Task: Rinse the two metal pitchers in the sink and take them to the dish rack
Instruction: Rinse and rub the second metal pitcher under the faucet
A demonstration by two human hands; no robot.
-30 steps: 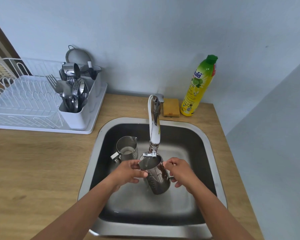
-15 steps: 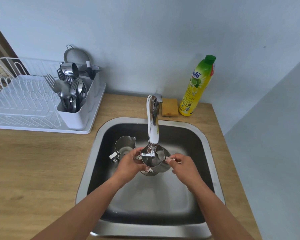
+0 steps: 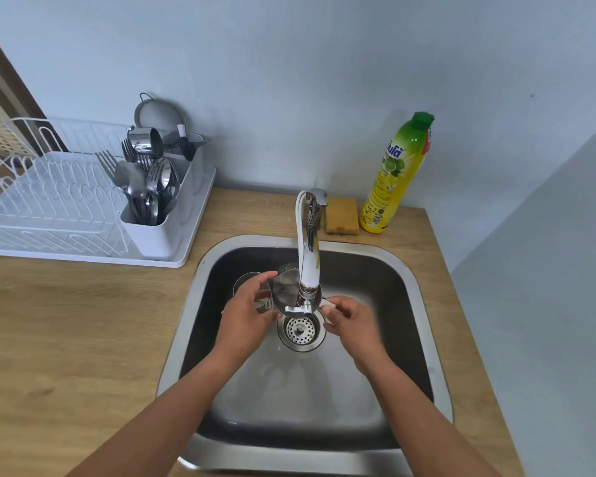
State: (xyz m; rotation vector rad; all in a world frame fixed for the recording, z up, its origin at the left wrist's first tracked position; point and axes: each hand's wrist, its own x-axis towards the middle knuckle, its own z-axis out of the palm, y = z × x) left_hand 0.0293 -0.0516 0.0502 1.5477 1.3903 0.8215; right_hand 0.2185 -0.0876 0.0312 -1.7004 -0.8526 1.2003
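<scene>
A shiny, round steel pitcher (image 3: 284, 290) is held up under the curved chrome tap (image 3: 307, 249), over the perforated drain strainer (image 3: 301, 329) of the brushed steel sink (image 3: 424, 325). The left hand (image 3: 246, 316) wraps its smooth wall; the right hand (image 3: 350, 321) pinches its pale handle. A second metal pitcher (image 3: 243, 280) stands behind the left hand, mostly hidden. The white wire dish rack (image 3: 49, 201) sits on the wooden counter (image 3: 66, 339), well apart to the left.

A home kitchen: steel sink (image 3: 424, 304), dish rack (image 3: 49, 215), cutlery (image 3: 148, 187), dish-soap bottle (image 3: 398, 173)
</scene>
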